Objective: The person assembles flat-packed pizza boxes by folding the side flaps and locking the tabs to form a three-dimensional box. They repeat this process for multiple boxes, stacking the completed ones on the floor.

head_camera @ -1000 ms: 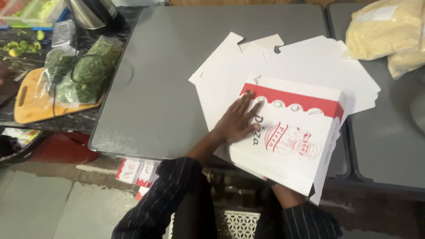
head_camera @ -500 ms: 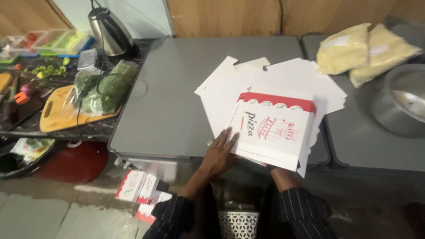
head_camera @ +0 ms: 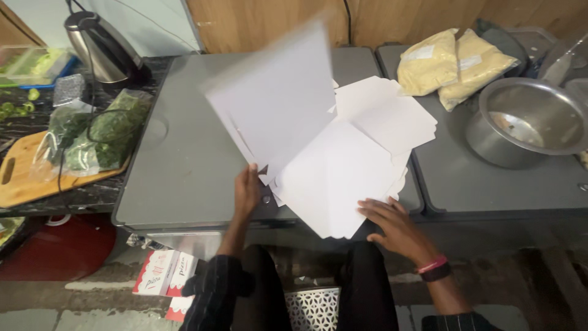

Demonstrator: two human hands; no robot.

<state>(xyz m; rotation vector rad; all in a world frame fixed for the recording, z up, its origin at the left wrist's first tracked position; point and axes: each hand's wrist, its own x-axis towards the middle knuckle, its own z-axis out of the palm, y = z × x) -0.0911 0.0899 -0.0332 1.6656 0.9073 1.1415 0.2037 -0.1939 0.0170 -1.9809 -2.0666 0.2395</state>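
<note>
Left hand grips the lower corner of a flat white cardboard box blank, fingers closed on its edge; the blank stands lifted and tilted up off the grey table, motion-blurred. Half a second ago the same piece lay flat with its red-and-white printed face up and the left palm pressing on it; now only the plain white side shows. Right hand, earlier hidden under the printed piece, now rests at the near edge of the stack of white blanks, fingers spread open, fingertips touching the lowest sheet. The stack lies fanned across the seam between the two grey tables. Steel bowl and two yellow bags sit at right; kettle and bagged greens on a wooden cutting board at left. Printed boxes lie on the floor below.
</note>
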